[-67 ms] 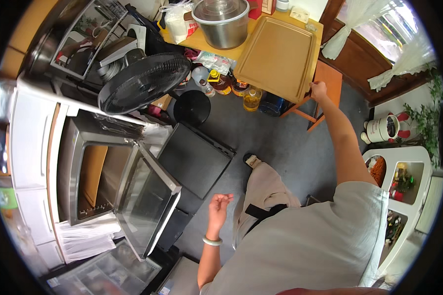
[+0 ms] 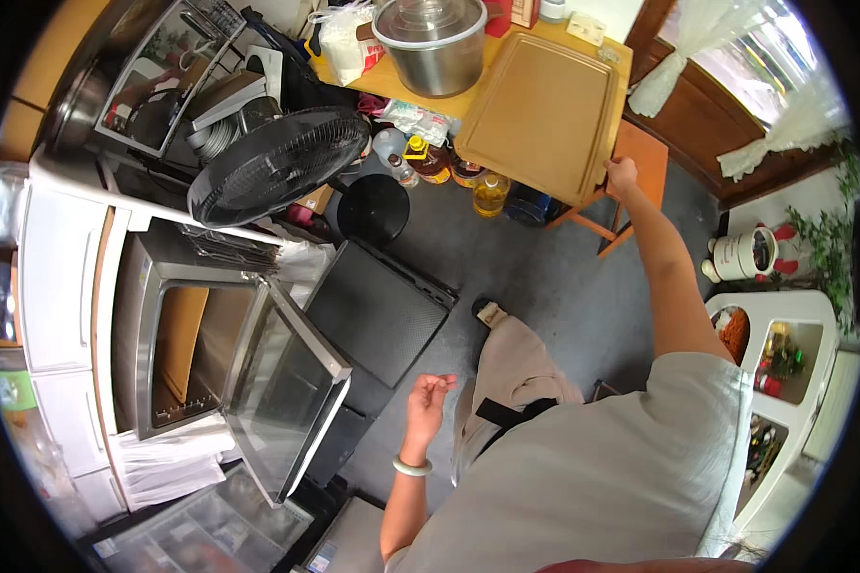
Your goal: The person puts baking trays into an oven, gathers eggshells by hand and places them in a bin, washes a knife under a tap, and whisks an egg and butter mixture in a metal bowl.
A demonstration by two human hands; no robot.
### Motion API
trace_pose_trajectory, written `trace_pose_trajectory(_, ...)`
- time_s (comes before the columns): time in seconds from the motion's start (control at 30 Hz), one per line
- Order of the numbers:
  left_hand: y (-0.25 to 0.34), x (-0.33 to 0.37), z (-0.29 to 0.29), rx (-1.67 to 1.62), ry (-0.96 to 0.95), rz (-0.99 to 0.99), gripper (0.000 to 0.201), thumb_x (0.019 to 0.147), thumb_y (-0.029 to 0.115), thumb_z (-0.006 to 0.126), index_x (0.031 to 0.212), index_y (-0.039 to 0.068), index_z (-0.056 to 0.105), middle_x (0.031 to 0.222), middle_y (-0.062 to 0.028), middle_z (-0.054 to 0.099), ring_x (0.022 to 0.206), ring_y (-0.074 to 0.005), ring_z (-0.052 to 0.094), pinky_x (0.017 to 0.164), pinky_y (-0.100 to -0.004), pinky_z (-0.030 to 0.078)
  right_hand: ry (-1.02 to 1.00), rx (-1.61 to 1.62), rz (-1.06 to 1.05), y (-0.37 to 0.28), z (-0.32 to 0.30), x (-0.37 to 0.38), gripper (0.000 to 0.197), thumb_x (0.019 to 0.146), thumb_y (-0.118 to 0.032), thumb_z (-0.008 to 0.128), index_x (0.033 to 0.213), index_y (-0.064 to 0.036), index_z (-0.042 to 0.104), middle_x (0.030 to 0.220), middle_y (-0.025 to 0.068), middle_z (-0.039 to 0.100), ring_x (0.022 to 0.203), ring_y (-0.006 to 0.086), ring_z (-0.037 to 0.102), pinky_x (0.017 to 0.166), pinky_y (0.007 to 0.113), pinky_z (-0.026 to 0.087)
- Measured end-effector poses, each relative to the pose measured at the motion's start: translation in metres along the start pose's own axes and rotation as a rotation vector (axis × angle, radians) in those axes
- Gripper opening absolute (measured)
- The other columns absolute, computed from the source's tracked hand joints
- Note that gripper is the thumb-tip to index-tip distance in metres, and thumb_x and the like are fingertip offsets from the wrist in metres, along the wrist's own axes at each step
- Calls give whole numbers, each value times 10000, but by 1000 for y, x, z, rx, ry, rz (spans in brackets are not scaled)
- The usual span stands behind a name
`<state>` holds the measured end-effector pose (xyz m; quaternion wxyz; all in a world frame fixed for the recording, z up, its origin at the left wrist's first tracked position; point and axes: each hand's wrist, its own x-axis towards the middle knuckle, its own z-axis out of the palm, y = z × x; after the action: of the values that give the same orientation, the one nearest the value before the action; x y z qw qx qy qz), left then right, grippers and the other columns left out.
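Right hand on the wooden board at the counter edge

Head view: the right hand [image 2: 621,175] grips the lower right corner of the large wooden board [image 2: 543,113] lying on the counter [image 2: 397,81], as a moment ago; the left hand [image 2: 426,401] hangs loosely curled and empty, unchanged, well below the board.

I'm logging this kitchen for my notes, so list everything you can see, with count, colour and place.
wooden tray: one, tan, on the table at top, its right edge gripped
metal pot: one, silver, lidded, on the table beside the tray
oil bottles: several, amber and yellow, on the floor under the table
fan: one, black, tilted, left of the bottles
oven: one, steel, at left, its glass door hanging open
baking sheet: one, dark, lying right of the oven
shelf unit: one, white, at right
left hand: empty, fingers curled, pale bangle at the wrist
right hand: on the tray's right edge
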<state>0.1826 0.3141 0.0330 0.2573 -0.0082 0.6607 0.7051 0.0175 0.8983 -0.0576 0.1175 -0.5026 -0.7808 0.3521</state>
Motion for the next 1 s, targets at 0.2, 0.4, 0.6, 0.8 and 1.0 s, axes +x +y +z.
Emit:
trace_pose_trajectory(0.2, 35, 59, 27, 46, 48, -68, 82, 931, 66, 449, 895, -6, 462, 982, -161, 617, 888, -188, 596, 821, -307, 475, -77, -205, 65, -15, 20, 75, 539, 765, -365, 674, 1114, 14, 514, 868, 149, 625, 738, 260, 622, 661, 389, 505)
trace_pose_trajectory(0.4, 35, 62, 43, 30, 92, -145, 98, 933, 73, 449, 908, -20, 468, 968, -141, 622, 877, -170, 598, 812, -288, 475, -55, -246, 7, -11, 35, 100, 477, 699, -313, 729, 998, 22, 568, 906, 165, 638, 769, 274, 637, 661, 375, 511)
trace_pose_trajectory(0.6, 47, 77, 54, 74, 98, -113, 98, 931, 84, 451, 910, -9, 472, 967, -120, 628, 882, -156, 599, 795, -271, 475, -123, -26, 28, -17, 33, 102, 444, 660, -251, 748, 955, 49, 606, 896, 162, 642, 779, 266, 638, 643, 358, 506)
trace_pose_trajectory(0.8, 50, 68, 47, 110, 91, -98, 83, 929, 70, 434, 887, 3, 457, 959, -116, 610, 928, -153, 580, 836, -291, 471, -261, 282, 158, -13, 22, 94, 188, 732, -147, 674, 720, -35, 523, 578, 31, 476, 407, 123, 391, 390, 316, 313)
trace_pose_trajectory(1.0, 24, 36, 32, 11, 159, -39, 46, 912, 34, 451, 911, -6, 474, 951, -109, 622, 864, -133, 576, 780, -273, 476, -347, 623, 60, 3, 3, 98, 138, 757, -91, 626, 798, -31, 508, 536, 5, 429, 381, 107, 358, 352, 283, 283)
